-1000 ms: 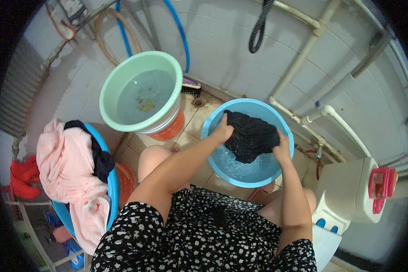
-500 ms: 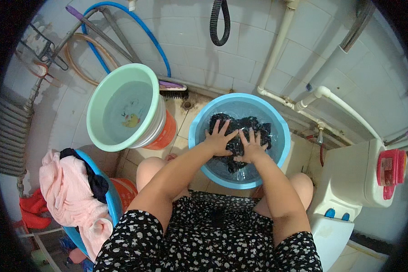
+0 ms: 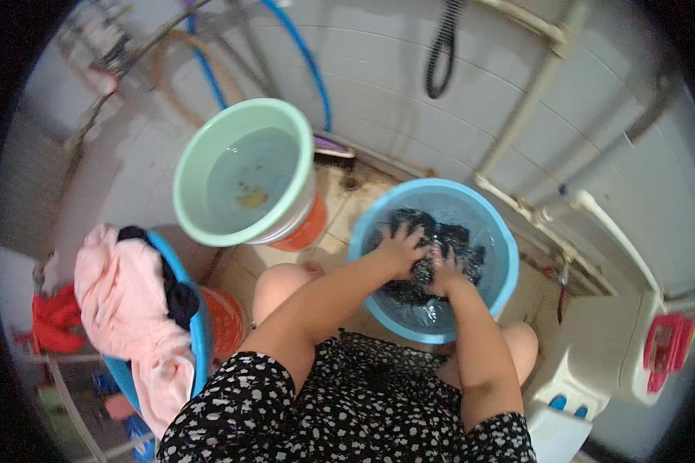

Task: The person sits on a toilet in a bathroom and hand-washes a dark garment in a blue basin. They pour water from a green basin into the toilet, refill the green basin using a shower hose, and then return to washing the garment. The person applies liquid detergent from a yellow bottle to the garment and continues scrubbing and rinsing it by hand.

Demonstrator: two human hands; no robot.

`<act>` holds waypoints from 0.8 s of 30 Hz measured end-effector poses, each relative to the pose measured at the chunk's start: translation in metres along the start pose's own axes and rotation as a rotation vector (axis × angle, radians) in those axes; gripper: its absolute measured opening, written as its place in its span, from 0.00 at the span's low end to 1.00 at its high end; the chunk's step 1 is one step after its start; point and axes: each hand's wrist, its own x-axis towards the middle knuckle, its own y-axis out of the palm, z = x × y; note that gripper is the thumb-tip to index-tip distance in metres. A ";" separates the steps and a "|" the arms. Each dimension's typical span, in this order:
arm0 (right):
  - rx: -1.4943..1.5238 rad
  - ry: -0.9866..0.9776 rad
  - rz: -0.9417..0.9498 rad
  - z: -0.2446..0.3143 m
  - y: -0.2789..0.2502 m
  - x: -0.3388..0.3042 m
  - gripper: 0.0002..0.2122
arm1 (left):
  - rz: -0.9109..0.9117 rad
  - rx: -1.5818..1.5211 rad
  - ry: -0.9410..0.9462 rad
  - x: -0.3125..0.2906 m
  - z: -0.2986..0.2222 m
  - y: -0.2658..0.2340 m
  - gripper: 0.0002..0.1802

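A light blue basin (image 3: pixel 372 299) stands on the floor between my knees, with water in it. Black cloth (image 3: pixel 409 289) lies bunched in that water; its exact kind of garment cannot be made out. My left hand (image 3: pixel 400 251) rests on the cloth's left part, palm down and fingers spread. Beside it, my right hand (image 3: pixel 446 274) presses flat on the right part, its fingers stretched out too. Neither hand grips the cloth.
Left of the basin, a pale green basin (image 3: pixel 187 189) of water sits on an orange-and-white bucket (image 3: pixel 305 228). Nearer left, a blue tub (image 3: pixel 199 339) bears a pink towel-like cloth (image 3: pixel 131 289). A white toilet (image 3: pixel 594 347) stands right; pipes (image 3: pixel 517 127) run along the tiled wall.
The whole view has shifted, so the basins appear farther right and lower. Both hands stay on the black cloth, which has spread slightly in the water.
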 end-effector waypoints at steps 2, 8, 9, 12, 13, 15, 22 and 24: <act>-0.018 -0.034 -0.052 -0.001 -0.002 -0.001 0.53 | -0.025 -0.100 0.005 -0.007 0.010 -0.013 0.35; -0.075 -0.131 -0.130 0.005 -0.026 -0.031 0.45 | -0.565 -0.214 -0.136 -0.069 0.085 -0.070 0.16; -0.076 -0.133 -0.142 0.006 -0.030 -0.037 0.43 | -0.610 -0.264 -0.199 -0.085 0.099 -0.082 0.15; -0.153 -0.173 -0.181 0.012 -0.031 -0.044 0.39 | -1.068 -0.572 -0.383 -0.125 0.157 -0.073 0.14; -0.189 -0.186 -0.194 0.014 -0.031 -0.044 0.39 | -1.199 -0.560 -0.557 -0.134 0.177 -0.065 0.15; -0.146 -0.241 -0.277 0.020 -0.034 -0.052 0.35 | -1.259 -0.346 -0.763 -0.175 0.197 -0.065 0.18; -0.007 -0.467 -0.617 0.019 -0.030 -0.051 0.25 | -1.307 -0.333 -1.029 -0.220 0.286 -0.014 0.18; 0.025 -0.461 -0.704 0.017 -0.030 -0.053 0.22 | -1.310 -0.360 -0.892 -0.207 0.272 -0.028 0.16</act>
